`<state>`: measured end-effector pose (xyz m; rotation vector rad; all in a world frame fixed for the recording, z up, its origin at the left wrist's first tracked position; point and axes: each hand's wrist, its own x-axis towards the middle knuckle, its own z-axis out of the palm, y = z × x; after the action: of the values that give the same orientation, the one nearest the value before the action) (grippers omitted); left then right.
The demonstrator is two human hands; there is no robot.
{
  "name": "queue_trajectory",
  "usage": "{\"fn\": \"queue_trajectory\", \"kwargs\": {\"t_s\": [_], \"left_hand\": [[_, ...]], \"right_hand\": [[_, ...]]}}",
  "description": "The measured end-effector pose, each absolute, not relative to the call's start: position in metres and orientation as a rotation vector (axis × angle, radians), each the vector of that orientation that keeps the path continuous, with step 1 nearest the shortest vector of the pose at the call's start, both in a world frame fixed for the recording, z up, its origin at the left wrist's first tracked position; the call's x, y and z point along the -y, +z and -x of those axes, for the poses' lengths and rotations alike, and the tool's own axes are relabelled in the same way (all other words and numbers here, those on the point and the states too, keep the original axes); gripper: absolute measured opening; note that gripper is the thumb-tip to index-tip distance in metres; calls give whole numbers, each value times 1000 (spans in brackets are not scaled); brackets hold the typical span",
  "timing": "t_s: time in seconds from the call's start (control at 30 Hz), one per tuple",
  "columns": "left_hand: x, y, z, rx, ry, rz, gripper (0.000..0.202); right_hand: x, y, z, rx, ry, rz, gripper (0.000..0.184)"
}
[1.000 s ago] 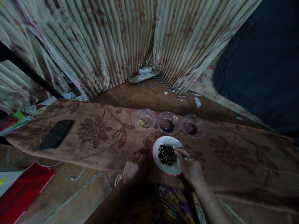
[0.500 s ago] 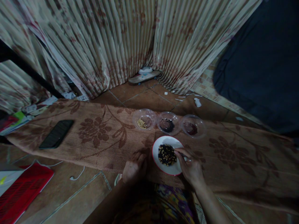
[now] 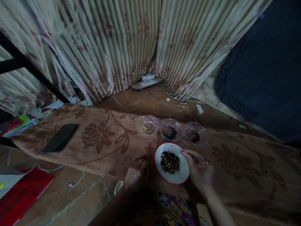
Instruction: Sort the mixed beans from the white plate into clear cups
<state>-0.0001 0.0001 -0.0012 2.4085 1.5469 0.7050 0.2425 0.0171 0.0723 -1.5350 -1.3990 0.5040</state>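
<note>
My right hand (image 3: pixel 199 171) pinches a pair of metal tweezers (image 3: pixel 176 148), whose tips point left over the upper rim of a white plate with a red edge (image 3: pixel 183 174). A heap of mixed black and pale yellow beans (image 3: pixel 170 162) lies on that plate. Nothing shows between the tweezer tips. Left of the plate, my left hand (image 3: pixel 136 174) rests curled on the cloth near the table's front edge, with nothing visible in it. Behind the plate stand three clear plastic bowls: one with pale beans (image 3: pixel 144 129), one with black beans (image 3: pixel 173 133), one with dark red beans (image 3: pixel 196 136).
A brown floral cloth (image 3: pixel 113 153) covers the narrow table. A black phone (image 3: pixel 60 138) lies at the left, near papers (image 3: pixel 50 105). Striped curtains (image 3: pixel 131 40) hang behind, above a skateboard (image 3: pixel 147 83) on the tiled floor. A red box (image 3: pixel 25 191) stands at lower left.
My right hand has moved to the right and the tweezer tips have come off the bean heap to the plate's upper rim. My left hand stays curled. The camera view has shifted slightly.
</note>
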Motion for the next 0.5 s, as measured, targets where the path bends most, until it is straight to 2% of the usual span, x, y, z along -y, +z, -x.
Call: {"fn": "queue_trajectory", "kwargs": {"t_s": [0.23, 0.5], "left_hand": [[1, -1, -1, -1578, 758, -2418, 13], [3, -3, 0, -1546, 744, -2406, 9]], "right_hand": [[-80, 86, -199, 1458, 526, 1327, 23], [-114, 75, -166, 1688, 617, 1298, 24]]}}
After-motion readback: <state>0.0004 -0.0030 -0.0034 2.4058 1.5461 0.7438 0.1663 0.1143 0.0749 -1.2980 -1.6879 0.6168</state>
